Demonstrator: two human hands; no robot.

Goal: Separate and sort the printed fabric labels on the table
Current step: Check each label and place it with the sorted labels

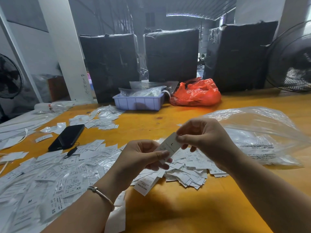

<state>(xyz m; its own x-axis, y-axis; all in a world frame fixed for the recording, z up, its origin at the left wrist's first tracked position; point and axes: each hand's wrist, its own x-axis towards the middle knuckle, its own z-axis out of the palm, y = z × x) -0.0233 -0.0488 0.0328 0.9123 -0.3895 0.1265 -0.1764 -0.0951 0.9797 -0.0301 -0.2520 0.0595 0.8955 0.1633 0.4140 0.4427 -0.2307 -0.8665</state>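
Right now both hands hold one label (170,146) above the table (193,207), a small pale rectangle with an "L" printed on it. The left hand (143,156) pinches its lower end between thumb and forefinger, the other fingers curled beneath; the right hand (203,137) nips its upper corner with thumb and fingertips pressed together, as if peeling a second layer away.

The likeliest slip, I judge, is two labels clinging together and passing as one, since the pieces look thin, smooth and slippery. A firm tug could also flick the label out of the pinch and down into the loose heap of labels (186,172) directly below, where an L would be lost among the S and M pieces. Bagged labels at the left (50,187), marked XS and M, lie close by, so a careless drop could mix sizes. A stray sleeve or wrist could sweep the heap too.

The labels are flat, satiny rectangles with crisp cut edges. The clear plastic bag (262,132) at the right is crinkled and glossy, the table surface hard, orange and faintly shiny. A black phone (67,137) lies beyond the labels, and a lavender ribbed tray (138,102) sits farther back beside a crumpled red bag (196,93)
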